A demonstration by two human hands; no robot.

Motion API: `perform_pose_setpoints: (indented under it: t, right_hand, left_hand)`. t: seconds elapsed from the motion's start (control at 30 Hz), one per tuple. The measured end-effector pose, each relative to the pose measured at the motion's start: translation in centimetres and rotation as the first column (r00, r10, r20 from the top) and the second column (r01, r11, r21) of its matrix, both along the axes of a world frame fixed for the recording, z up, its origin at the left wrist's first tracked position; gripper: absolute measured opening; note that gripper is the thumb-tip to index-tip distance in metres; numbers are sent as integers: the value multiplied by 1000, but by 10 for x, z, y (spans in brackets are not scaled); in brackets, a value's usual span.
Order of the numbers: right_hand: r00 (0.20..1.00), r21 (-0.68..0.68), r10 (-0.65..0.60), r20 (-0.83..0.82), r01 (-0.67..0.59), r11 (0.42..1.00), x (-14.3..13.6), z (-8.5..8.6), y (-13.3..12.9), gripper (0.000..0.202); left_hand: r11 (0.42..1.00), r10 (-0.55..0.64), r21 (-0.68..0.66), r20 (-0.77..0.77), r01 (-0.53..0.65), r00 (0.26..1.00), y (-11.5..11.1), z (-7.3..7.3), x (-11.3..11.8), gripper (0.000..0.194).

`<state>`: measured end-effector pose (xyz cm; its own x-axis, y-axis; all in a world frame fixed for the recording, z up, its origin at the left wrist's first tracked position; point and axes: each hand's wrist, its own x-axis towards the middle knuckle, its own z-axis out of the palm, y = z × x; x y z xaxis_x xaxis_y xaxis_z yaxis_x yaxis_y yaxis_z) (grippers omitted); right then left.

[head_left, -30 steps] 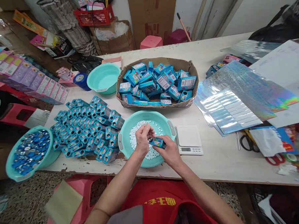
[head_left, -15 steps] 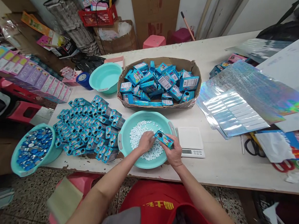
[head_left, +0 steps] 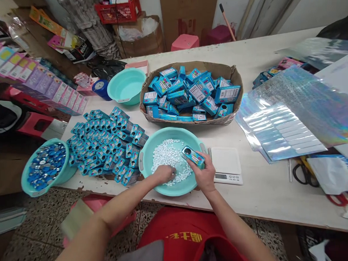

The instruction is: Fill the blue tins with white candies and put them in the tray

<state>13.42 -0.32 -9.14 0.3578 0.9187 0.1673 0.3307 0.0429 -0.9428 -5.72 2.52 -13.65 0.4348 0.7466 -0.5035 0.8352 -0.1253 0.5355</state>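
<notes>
My right hand (head_left: pixel 205 172) grips a small blue printed box (head_left: pixel 196 157) over the right side of a turquoise basin (head_left: pixel 150 140). A dark round hole shows in the box's end, which faces left. Inside the basin lie loose white tablets (head_left: pixel 165 155). My left hand (head_left: pixel 164 174) is down among them in the lower part of the basin, its fingers curled; what they hold is hidden. To the left stand many similar blue boxes (head_left: pixel 104 141), packed close together, with holes showing in their upper ends.
A cardboard tray (head_left: pixel 188 121) behind the basin holds jumbled blue boxes. A white digital scale (head_left: pixel 226 163) sits to the right. Shiny sheets (head_left: pixel 289 124) and scissors (head_left: pixel 303 174) lie farther right. Another turquoise basin (head_left: pixel 125 86) and a bowl (head_left: pixel 64 168) of blue-and-silver discs are left.
My left hand has moved down and left, away from the box, into the tablets. The box in my right hand is tipped so its holed end faces up more. The view has shifted slightly.
</notes>
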Motion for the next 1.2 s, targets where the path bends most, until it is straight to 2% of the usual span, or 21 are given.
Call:
perform_pose_setpoints:
  t: [0.07,0.1,0.13,0.17,0.2,0.23,0.27,0.3,0.37,0.47,0.57,0.77,0.93,1.03,1.2]
  right_hand:
    - [995,-29,92,24,-92,995,-1,2,3,33]
    - [991,-45,131,36,-130,991,-1,1,4,32]
    - [986,-59,161,50,-158,986,-2,-1,5,31]
    - [982,-70,180,63,-176,982,-3,-3,5,30]
    - [977,-81,198,75,-192,978,-4,-5,4,29]
    - [973,-89,216,84,-209,974,-6,-6,3,28]
    - [968,-95,236,88,-228,969,-8,-8,2,27]
    - [961,-98,261,88,-253,963,-10,-8,0,27]
    - [944,-96,321,79,-314,945,-15,-7,-2,27]
    - [931,-103,357,74,-349,932,-20,0,-5,28]
    - [932,-92,351,91,-343,935,-21,8,-5,29]
    - [940,-119,330,86,-319,940,-16,10,-4,29]
    - [947,-96,320,38,-315,944,-13,13,-5,29]
    - [948,-110,318,28,-313,943,-12,17,-5,29]
    - [950,-141,312,32,-305,942,-11,24,-7,28]
  left_hand:
    - [994,105,23,19,-106,994,8,4,0,20]
    - [978,206,0,76,-206,976,12,9,2,25]
    - [938,346,-62,172,-341,922,15,17,5,29]
    - [862,507,-165,288,-479,812,18,27,9,32]
    - [754,655,-296,399,-586,642,20,38,15,35]
    - [640,758,-428,483,-637,437,22,49,21,36]
    - [552,805,-532,539,-643,246,24,60,27,36]
    - [508,806,-588,582,-630,107,25,69,34,35]
    - [467,763,-629,642,-622,-77,27,82,45,32]
    - [420,699,-644,679,-640,-224,28,88,54,28]
    - [411,670,-642,694,-647,-263,29,87,56,27]
    - [375,711,-647,660,-663,-242,30,89,63,29]
    - [424,688,-644,686,-637,-235,32,92,65,32]
    - [426,688,-628,692,-652,-217,32,93,67,31]
    - [377,722,-599,668,-707,-181,29,99,73,34]
